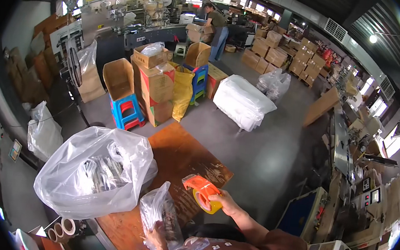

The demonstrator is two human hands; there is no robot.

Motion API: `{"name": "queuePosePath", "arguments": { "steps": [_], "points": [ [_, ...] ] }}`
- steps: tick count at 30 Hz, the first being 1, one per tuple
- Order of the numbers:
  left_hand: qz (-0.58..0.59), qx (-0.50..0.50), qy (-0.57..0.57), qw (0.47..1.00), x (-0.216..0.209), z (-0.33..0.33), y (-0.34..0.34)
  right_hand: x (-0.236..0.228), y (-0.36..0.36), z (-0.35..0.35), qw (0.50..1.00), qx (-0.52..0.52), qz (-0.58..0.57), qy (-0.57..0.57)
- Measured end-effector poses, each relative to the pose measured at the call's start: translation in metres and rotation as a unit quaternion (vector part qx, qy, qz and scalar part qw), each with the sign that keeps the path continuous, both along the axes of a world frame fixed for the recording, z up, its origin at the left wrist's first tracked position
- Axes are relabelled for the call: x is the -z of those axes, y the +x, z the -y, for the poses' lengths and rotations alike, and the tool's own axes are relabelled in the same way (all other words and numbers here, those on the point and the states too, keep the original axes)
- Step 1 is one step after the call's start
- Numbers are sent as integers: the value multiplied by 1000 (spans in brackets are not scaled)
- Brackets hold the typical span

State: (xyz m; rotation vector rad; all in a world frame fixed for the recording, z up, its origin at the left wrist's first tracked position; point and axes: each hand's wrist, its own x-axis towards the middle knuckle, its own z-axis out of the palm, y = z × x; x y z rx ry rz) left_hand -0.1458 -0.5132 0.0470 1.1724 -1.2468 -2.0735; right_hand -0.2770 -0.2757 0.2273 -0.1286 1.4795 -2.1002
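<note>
My right hand is closed round an orange tape dispenser with a roll of yellow tape in it, held over the right side of the wooden table. At the table's near edge, my left hand grips a clear plastic bag of packed items; its top is gathered upward. What exactly lies inside that bag is hard to make out. Left of it stands a large open clear plastic bag, holding several smaller wrapped bundles.
Beyond the table are stacked blue and red stools, cardboard boxes, a yellow sack and a white wrapped bundle. A black fan stands at left. Another person bends over a carton far back. Paper rolls sit lower left.
</note>
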Motion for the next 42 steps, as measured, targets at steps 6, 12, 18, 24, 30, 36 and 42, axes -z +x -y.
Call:
{"name": "queuePosePath", "arguments": {
  "steps": [6, 12, 18, 24, 30, 36, 42],
  "points": [
    [-22, 32, 38, 999, 3, 15, 0, -18, -14, 10, 989, 125, -55, 49],
    [-81, 66, 80, 991, 15, 23, -2, -179, -120, -81, 761, 472, -435, -90],
    [-73, 23, 135, 988, 11, 23, 3, -240, -120, -81, 811, 356, -442, -143],
    [-117, 28, 179, 977, 29, 25, 7, -92, -53, -32, 966, 164, -193, -60],
    [-92, 21, 142, 985, 42, 25, 8, -70, -36, -9, 982, 74, -176, -12],
    [-62, 54, 109, 991, 0, 21, 5, -69, -39, -13, 984, 61, -168, -27],
    [-56, 82, 99, 990, 10, 25, 7, -61, -35, -17, 983, 60, -169, -26]
  ]
}}
